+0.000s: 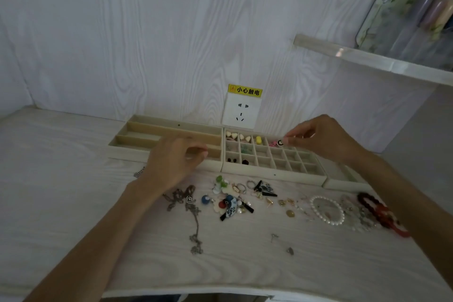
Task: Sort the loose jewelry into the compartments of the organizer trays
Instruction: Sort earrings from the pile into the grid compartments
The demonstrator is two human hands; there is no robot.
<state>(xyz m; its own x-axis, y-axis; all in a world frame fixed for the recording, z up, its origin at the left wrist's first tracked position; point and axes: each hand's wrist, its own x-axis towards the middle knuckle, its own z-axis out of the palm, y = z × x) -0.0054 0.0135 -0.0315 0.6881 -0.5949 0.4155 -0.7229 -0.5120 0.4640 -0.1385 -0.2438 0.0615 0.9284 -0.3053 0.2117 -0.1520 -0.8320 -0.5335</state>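
The table [73, 179] shows pale, matt wood grain, as does the wall [147, 32] behind it. The trays [274, 174] look lined with matt cream fabric. Near the trays lie dull metal chains [193, 216], a glossy pearl bracelet [327, 209] and shiny red beads [377, 211].

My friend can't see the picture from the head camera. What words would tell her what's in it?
A person's right hand pinches a small dark earring over the back row of a gridded organizer tray, while the left hand hovers over a long-slotted tray beside it. Loose jewelry lies on the white table in front: a pearl bracelet, a red bracelet and tangled chains.
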